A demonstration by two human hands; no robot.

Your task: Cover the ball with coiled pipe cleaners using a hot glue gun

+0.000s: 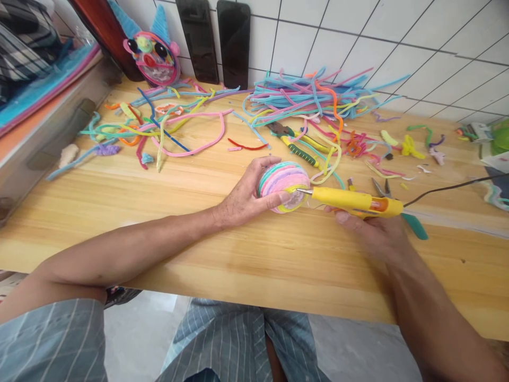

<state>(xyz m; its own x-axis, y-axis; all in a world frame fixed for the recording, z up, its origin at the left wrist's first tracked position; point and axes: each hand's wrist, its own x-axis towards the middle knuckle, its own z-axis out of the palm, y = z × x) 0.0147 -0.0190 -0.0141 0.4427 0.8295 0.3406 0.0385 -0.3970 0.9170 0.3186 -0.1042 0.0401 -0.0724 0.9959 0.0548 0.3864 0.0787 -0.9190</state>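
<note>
My left hand (246, 196) is wrapped round a round disc of coiled pipe cleaners (283, 183) in pink, lilac, green and yellow, held just above the wooden table (159, 212). My right hand (371, 225) grips a yellow hot-glue gun (353, 201). Its metal nozzle touches the right side of the disc. A black cord runs from the gun's back end off to the right.
Loose pipe cleaners (314, 98) in many colours lie heaped along the back of the table. Pliers with yellow-green handles (298, 146) lie behind the disc, scissors (384, 188) behind the gun. A finished pipe-cleaner face (153, 53) and two dark phones (218, 40) lean on the tiled wall.
</note>
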